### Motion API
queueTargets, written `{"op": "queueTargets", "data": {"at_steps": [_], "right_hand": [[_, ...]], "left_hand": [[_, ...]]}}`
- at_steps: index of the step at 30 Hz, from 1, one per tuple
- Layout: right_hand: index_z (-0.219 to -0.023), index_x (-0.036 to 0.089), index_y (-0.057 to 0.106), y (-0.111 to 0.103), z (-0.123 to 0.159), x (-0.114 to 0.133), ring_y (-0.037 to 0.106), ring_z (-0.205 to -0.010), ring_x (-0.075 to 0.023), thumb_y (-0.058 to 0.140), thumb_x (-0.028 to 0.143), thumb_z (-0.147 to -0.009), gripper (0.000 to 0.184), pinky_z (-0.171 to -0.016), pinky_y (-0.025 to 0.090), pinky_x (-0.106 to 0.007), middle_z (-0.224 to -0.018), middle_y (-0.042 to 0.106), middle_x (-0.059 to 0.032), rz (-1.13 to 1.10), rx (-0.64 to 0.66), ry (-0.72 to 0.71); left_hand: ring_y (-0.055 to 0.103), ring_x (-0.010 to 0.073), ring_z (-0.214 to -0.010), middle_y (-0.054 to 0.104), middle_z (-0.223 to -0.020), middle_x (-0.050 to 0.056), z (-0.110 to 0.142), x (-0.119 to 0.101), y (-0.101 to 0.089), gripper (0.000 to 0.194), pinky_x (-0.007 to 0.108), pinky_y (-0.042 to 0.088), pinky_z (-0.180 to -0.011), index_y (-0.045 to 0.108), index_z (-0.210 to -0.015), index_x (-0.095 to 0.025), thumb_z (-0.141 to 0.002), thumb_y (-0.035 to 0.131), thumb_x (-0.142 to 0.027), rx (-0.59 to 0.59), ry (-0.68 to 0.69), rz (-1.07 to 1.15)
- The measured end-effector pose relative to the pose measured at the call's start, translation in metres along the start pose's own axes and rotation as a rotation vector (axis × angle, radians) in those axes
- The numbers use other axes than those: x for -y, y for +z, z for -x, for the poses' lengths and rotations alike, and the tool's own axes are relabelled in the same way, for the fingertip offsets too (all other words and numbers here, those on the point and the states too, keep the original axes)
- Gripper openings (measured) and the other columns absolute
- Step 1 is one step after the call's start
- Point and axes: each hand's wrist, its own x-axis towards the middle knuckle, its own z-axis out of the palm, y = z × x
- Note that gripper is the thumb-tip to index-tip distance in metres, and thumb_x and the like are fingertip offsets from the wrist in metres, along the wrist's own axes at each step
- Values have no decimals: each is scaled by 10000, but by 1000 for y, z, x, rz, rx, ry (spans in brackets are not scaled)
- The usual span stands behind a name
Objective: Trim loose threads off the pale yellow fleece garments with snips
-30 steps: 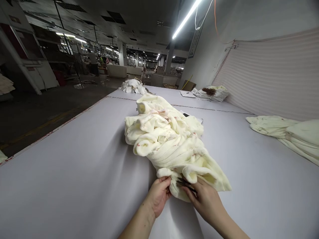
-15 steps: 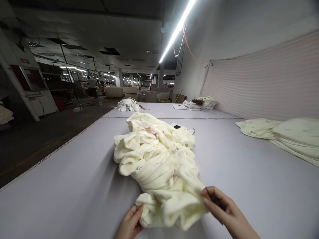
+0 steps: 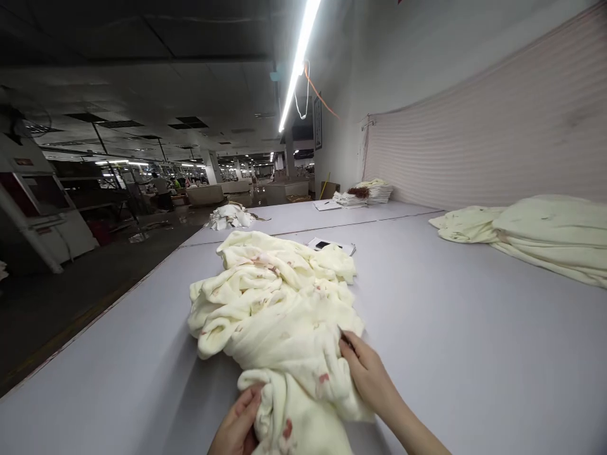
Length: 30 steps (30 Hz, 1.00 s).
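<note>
A bunched heap of cream plush fabric (image 3: 284, 316) with small reddish-pink patches lies on the pale table, its near end drawn toward me. My left hand (image 3: 239, 420) is closed on the fabric's edge at the lower left, thumb on top. On the right side, my right hand (image 3: 367, 366) grips the same fabric higher up, its fingertips partly hidden by the folds. Something small, dark and thin (image 3: 348, 341) shows between the thumb and fingers of that hand; I cannot make out its kind.
Behind the heap lie papers with a dark phone-like object (image 3: 327, 245). More cream fabric (image 3: 531, 234) is spread at the right. At the far end are a white scrap pile (image 3: 231, 216) and stacked cloth pieces (image 3: 365, 193). The table's left edge (image 3: 128, 297) borders the floor.
My right hand has moved left and farther up along the fabric. The near end now hangs lower toward me, showing reddish patches. The view has turned slightly right.
</note>
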Motion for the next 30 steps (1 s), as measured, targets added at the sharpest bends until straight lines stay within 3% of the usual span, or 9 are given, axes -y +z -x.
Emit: {"op": "queueTargets", "data": {"at_steps": [4, 7, 9, 13, 17, 21, 25, 30], "right_hand": [[-1060, 233, 593, -6, 9, 36, 590, -942, -207, 405, 372, -921, 272, -795, 465, -299, -1044, 639, -56, 99, -162, -191], [-1091, 234, 581, 0, 11, 65, 577, -980, -207, 407, 323, -918, 261, -807, 463, -306, -1094, 611, -72, 145, -124, -359], [-1089, 221, 576, 16, 13, 76, 589, -946, -202, 399, 308, -916, 263, -800, 463, -309, -1040, 626, -75, 123, -16, -366], [-858, 191, 596, 65, 24, 65, 577, -713, -167, 521, 306, -836, 139, -652, 453, -270, -763, 626, -12, 97, 366, -153], [-723, 183, 548, 89, 38, 41, 508, -653, -140, 529, 200, -775, 58, -601, 403, -243, -663, 550, 28, 149, 509, -111], [-807, 196, 579, 77, 48, 46, 544, -717, -154, 456, 212, -841, 129, -645, 417, -255, -748, 601, 9, 134, 500, -113], [-980, 223, 613, 68, 55, 64, 588, -837, -192, 568, 258, -801, 187, -723, 432, -289, -914, 639, -23, 298, 498, -209], [-990, 235, 635, 74, 58, 62, 628, -807, -208, 497, 261, -862, 191, -669, 430, -293, -896, 644, -40, 580, 474, -382]], "left_hand": [[625, 153, -693, 673, -759, 26, 8, -16, 13, 187, 255, 502, -682, 653, -799, -155, -710, 733, -299, 138, 18, -26], [611, 145, -647, 650, -714, 22, 8, -15, 14, 155, 259, 500, -645, 639, -801, -146, -758, 689, -286, 179, 5, 14], [628, 161, -686, 661, -750, 39, 7, -11, 11, 148, 273, 506, -676, 638, -827, -144, -773, 673, -278, 183, 3, 62], [642, 168, -744, 664, -766, 38, 12, -2, -3, 101, 272, 506, -740, 633, -821, -153, -771, 668, -234, 173, 62, 153], [630, 132, -708, 646, -752, 7, 24, 1, -31, 67, 257, 503, -751, 625, -821, -165, -787, 654, -215, 58, 93, 163], [627, 127, -714, 650, -753, -1, 30, -3, -46, 73, 261, 502, -748, 614, -794, -162, -769, 676, -191, -47, 105, 157], [641, 155, -754, 663, -791, 13, 29, -5, -28, 150, 271, 499, -750, 617, -837, -158, -730, 713, -202, -12, 123, 167], [631, 156, -751, 666, -764, 11, 25, 1, -18, 160, 269, 477, -758, 601, -786, -160, -719, 724, -236, -16, 171, 154]]}}
